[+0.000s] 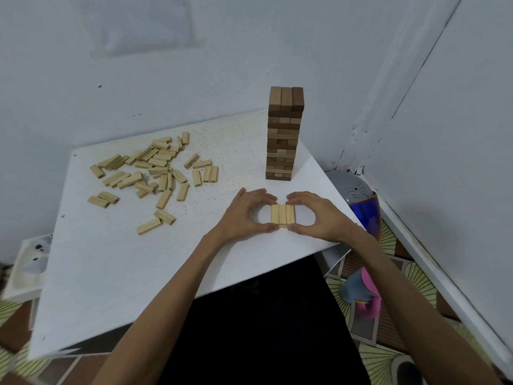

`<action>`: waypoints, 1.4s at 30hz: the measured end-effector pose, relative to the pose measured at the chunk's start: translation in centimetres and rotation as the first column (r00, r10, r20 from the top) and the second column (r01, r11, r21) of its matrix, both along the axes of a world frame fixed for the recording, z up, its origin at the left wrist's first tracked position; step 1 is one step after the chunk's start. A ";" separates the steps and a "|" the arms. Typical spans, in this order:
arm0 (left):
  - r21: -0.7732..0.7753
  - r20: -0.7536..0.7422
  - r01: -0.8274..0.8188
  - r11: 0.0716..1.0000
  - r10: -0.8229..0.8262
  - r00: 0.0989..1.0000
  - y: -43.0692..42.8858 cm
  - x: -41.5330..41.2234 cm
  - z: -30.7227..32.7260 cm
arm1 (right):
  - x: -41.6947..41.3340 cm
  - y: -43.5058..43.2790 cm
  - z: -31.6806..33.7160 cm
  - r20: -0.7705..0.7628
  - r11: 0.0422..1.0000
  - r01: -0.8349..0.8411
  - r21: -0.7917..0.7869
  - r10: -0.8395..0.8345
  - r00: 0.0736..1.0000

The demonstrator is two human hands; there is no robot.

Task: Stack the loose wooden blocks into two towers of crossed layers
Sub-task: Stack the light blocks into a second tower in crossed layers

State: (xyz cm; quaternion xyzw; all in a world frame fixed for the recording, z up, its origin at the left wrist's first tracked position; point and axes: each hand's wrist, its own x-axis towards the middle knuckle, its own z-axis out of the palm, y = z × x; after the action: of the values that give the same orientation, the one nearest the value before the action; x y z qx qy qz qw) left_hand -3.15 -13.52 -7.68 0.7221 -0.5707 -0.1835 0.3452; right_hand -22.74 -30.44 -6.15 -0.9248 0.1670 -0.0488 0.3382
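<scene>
At the far left, below the surface's [111, 273] edge, a white tray [26, 269] is being used for a few small things, too blurred to tell apart. On the left half of the white surface, a pile of loose blocks [155, 168] of pale wood is being left scattered, some lying across others, with a few strays nearer the front. Toward the right front edge, a row of three pale blocks [283, 215] is being kept flat on the surface, side by side and touching. It is being pinched by the left hand [247, 215] from its left side and by the right hand [313, 215] from its right, thumbs at the near ends and fingers curled at the far ends. Just behind the row, a tall tower [284, 134] of darker blocks in crossed layers is being kept upright. Beyond the right edge, a grey-and-blue container [361, 204] is being kept on the patterned floor [410, 276].
</scene>
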 end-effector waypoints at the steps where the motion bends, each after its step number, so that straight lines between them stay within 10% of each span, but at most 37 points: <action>1: 0.002 0.003 -0.001 1.000 0.000 1.000 0.0 0.0 0.0 | 0.0 0.0 0.0 0.000 1.000 0.001 0.002 -0.001 1.000; 22: 0.017 -0.066 -0.009 1.000 0.010 0.998 1.0 -0.2 1.2 | 0.3 1.3 1.6 -0.025 0.999 0.051 0.004 -0.051 0.998; 42: -0.102 0.065 -0.343 0.934 0.351 0.934 12.1 5.4 4.0 | 11.0 8.9 4.8 0.046 0.964 -0.201 -0.175 0.212 0.976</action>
State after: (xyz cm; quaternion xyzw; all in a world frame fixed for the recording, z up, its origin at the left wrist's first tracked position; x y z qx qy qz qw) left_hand 2.29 -1.45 -3.64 0.8024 -0.4556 -0.0643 0.3801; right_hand -11.76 -21.57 -1.39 -0.9606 0.0540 -0.0570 0.2667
